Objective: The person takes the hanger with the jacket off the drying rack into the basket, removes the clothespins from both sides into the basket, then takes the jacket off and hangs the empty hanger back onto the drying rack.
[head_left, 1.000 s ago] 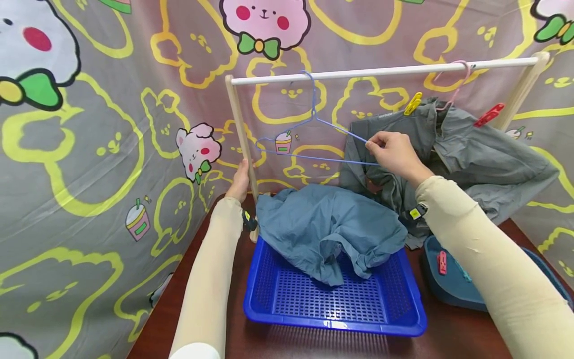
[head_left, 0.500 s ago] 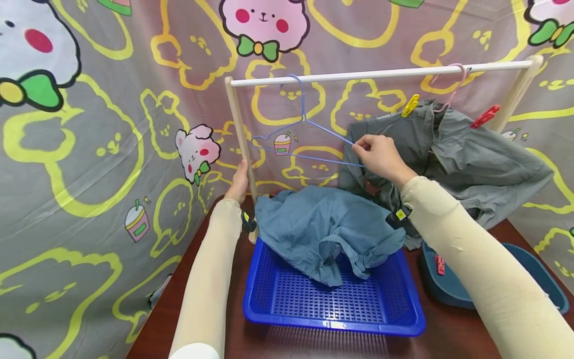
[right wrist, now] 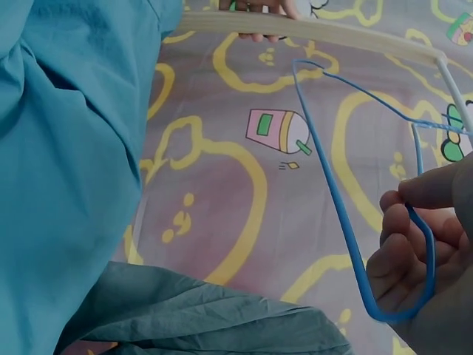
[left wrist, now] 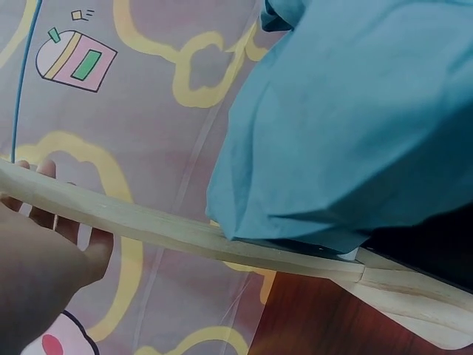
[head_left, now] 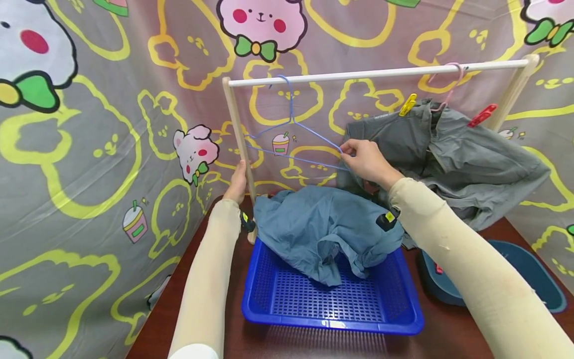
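Observation:
My right hand [head_left: 367,159] pinches the right end of a blue wire hanger [head_left: 316,135], thumb and fingers round its bent corner in the right wrist view. The hanger's hook sits over the white rail [head_left: 358,76] of a drying rack, near the left end. At the rack's left side, my left hand [head_left: 237,182] grips the wooden post [left wrist: 162,225], with fingers passing behind it in the left wrist view. Below the hanger, a blue-grey garment [head_left: 305,224] lies bunched over the back of a blue plastic basket [head_left: 332,323].
On the rail's right half, a grey garment [head_left: 475,159] hangs from a pink hanger [head_left: 461,75], with a yellow clothespin [head_left: 407,105] and a red clothespin [head_left: 482,115] on its waistband. A blue-grey tub [head_left: 544,279] stands at right, partly behind my right forearm. Patterned cloth walls surround the brown table.
My right hand has moved left along with the blue hanger, whose hook has slid along the rail toward the left post. The left hand stays on the post.

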`<state>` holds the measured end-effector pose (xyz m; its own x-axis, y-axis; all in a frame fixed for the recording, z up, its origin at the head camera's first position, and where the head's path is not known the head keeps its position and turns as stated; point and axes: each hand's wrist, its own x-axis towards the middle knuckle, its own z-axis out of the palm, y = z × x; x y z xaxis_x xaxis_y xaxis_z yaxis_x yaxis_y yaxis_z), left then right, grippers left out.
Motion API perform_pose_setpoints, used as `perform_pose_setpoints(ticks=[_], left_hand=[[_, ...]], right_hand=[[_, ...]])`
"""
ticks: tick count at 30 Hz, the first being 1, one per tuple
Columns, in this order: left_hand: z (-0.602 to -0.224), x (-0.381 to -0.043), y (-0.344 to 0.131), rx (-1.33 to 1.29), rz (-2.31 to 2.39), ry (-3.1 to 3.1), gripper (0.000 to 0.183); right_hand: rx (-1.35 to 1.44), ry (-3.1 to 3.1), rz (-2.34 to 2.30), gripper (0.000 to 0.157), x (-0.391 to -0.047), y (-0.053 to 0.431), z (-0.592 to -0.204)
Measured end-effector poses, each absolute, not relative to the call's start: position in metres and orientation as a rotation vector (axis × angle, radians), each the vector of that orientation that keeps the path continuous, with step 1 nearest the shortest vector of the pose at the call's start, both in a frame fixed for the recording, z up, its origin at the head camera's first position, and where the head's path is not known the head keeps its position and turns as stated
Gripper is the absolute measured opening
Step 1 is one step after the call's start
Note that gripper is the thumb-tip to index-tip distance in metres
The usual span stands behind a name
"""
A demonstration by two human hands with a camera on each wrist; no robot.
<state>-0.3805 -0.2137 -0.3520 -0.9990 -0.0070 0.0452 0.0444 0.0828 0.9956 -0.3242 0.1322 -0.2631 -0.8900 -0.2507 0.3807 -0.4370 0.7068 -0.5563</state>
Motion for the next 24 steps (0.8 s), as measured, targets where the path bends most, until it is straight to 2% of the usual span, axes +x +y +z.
perform_pose_setpoints(ticks=[3, 7, 10, 17, 24], left_hand=[[-0.364, -0.390, -0.217, -0.080, -2.123, -2.251, 0.059], [-0.408, -0.445, -0.244, -0.139, -2.187, -2.141, 0.049], [-0.433, -0.479, -0.259, -0.165, -2.179, -2.092, 0.048], [-0.369, -0.401, -0.223, -0.053, -2.110, -2.200, 0.057], [-0.352, -0.384, -0.217, 0.044, -2.174, -2.243, 0.056]], right_hand=[[0.581, -2.661, 0.965, 0.027, -0.321, 0.131, -0.265], [0.620, -2.691, 0.957, 0.028, -0.317, 0.131, -0.267], [0.638, -2.715, 0.943, 0.027, -0.315, 0.131, -0.268], [0.674, -2.757, 0.919, 0.026, -0.314, 0.134, -0.274], [0.661, -2.786, 0.927, 0.030, -0.310, 0.143, -0.276]])
